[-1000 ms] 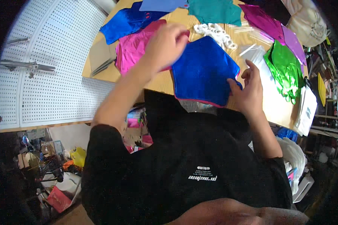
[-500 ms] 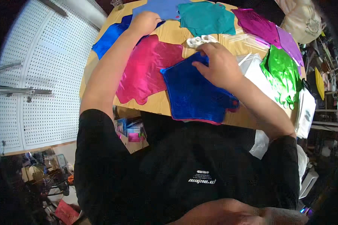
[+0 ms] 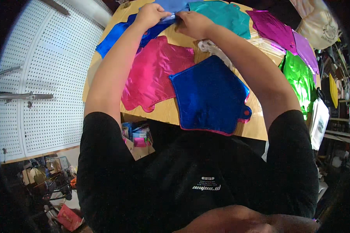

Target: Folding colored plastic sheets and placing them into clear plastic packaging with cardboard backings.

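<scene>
Both my arms reach to the far side of a wooden table (image 3: 171,112). My left hand (image 3: 151,15) and my right hand (image 3: 193,24) meet there and pinch the edge of a flat blue foil balloon (image 3: 118,33). Nearer to me lie a pink foil balloon (image 3: 155,73) and a dark blue foil balloon (image 3: 212,95) with a small round tab at its right side. A bunch of white ribbon (image 3: 212,48) lies under my right forearm.
More flat foil balloons cover the far and right side: teal (image 3: 225,15), magenta (image 3: 272,25), purple (image 3: 305,50), green (image 3: 299,79). A white pegboard wall (image 3: 39,77) stands to the left. A cluttered box (image 3: 138,136) sits under the table edge.
My right hand left the dark blue balloon and moved up to join my left hand at the far blue balloon. The view tilted so the table sits lower in the frame.
</scene>
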`<state>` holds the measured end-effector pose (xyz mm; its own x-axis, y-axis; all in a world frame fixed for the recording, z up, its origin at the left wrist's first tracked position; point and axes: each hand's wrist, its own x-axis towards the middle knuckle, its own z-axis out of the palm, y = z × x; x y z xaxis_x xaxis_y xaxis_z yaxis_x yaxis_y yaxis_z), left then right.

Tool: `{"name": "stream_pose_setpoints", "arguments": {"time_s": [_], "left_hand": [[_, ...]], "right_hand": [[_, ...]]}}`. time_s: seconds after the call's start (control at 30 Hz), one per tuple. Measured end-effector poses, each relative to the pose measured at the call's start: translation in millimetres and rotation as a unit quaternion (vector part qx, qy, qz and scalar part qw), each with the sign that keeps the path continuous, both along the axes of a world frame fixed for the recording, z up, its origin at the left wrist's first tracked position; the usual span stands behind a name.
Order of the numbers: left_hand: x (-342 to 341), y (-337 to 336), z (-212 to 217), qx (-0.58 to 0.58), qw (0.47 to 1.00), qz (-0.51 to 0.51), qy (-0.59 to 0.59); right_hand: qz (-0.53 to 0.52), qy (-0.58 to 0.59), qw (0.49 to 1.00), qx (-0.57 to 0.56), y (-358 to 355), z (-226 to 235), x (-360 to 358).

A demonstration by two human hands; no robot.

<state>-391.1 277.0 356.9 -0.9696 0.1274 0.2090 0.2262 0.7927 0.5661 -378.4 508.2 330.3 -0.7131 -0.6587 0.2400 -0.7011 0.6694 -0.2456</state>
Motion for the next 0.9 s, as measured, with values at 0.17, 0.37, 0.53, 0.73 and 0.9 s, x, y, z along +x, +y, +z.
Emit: {"name": "stream_pose_setpoints", "arguments": {"time_s": [0.17, 0.37, 0.53, 0.73, 0.9], "left_hand": [[-10, -49, -3, 0.14, 0.989, 0.048, -0.009], [-14, -78, 34, 0.043, 0.952, 0.196, 0.232], [-31, -135, 69, 0.178, 0.915, 0.265, 0.247], [-5, -164, 138, 0.206, 0.838, 0.427, 0.27], [38, -170, 168, 0.084, 0.807, 0.398, 0.428]], "right_hand": [[-0.001, 0.073, 0.997, -0.013, -20, -2, 5], [0.005, 0.089, 0.994, 0.066, -18, 4, 8], [0.0, 0.105, 0.993, 0.045, -14, 1, 6], [-0.019, 0.082, 0.993, 0.079, -9, 3, 15], [0.009, 0.135, 0.99, 0.037, -8, -8, 5]]}}
